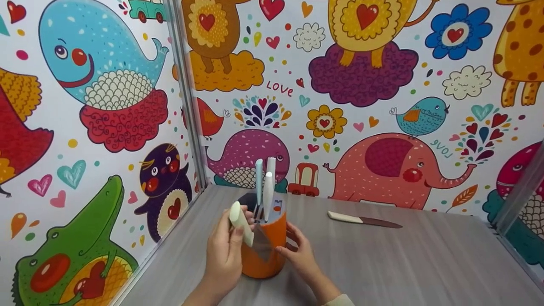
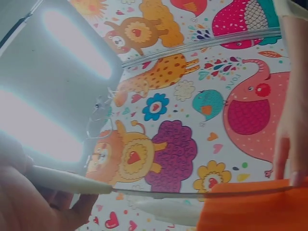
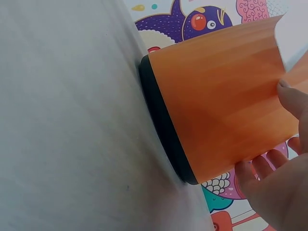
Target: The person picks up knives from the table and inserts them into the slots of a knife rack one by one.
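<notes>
My left hand (image 1: 224, 248) grips the pale green handle (image 1: 241, 223) of a knife at the near left of an orange knife block (image 1: 263, 267). In the left wrist view this knife's blade (image 2: 163, 194) runs from the handle across the orange block. My right hand (image 1: 302, 255) holds the block's right side, the thumb on the front and the fingers curled round behind. The block stands upright on its dark base (image 3: 163, 120). A light-blue-handled knife (image 1: 259, 176) and a white-handled knife (image 1: 268, 189) stand in its top, with another pale handle (image 1: 271, 163) behind them.
On the grey table (image 1: 382, 263), a knife with a cream handle (image 1: 344, 217) and brownish blade (image 1: 381, 222) lies right of the block. Walls printed with cartoon animals (image 1: 391, 170) border the table at the back and both sides.
</notes>
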### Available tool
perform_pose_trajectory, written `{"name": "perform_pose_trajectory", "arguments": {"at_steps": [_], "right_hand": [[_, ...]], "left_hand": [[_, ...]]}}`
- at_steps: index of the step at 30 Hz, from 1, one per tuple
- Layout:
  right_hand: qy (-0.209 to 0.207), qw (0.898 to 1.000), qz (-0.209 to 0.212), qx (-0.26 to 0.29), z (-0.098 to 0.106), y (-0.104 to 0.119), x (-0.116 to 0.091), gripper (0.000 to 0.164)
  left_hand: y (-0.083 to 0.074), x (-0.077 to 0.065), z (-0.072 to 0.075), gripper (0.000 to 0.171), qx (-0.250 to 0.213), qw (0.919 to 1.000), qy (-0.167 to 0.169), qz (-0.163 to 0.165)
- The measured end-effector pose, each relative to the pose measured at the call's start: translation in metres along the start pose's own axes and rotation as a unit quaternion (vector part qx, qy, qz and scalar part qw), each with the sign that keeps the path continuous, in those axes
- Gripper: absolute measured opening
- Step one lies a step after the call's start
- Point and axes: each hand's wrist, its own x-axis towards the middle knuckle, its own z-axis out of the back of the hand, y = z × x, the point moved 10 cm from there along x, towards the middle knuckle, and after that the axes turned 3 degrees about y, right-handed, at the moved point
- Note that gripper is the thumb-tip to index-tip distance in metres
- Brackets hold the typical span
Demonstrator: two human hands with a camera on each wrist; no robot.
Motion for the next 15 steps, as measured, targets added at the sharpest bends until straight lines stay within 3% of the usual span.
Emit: {"name": "perform_pose_trajectory", "arguments": {"at_steps": [10,15], "right_hand": [[-0.003,0.999,0.025,-0.021,-0.001,0.002,-0.001,0.077],[-0.002,1.000,-0.005,-0.018,-0.003,-0.002,-0.001,0.080]], "left_hand": [[-0.015,0.005,0.011,0.030,-0.021,0.9990,-0.038,-0.004],[-0.027,0.006,0.022,0.030,-0.040,0.9961,-0.077,-0.020]]}}
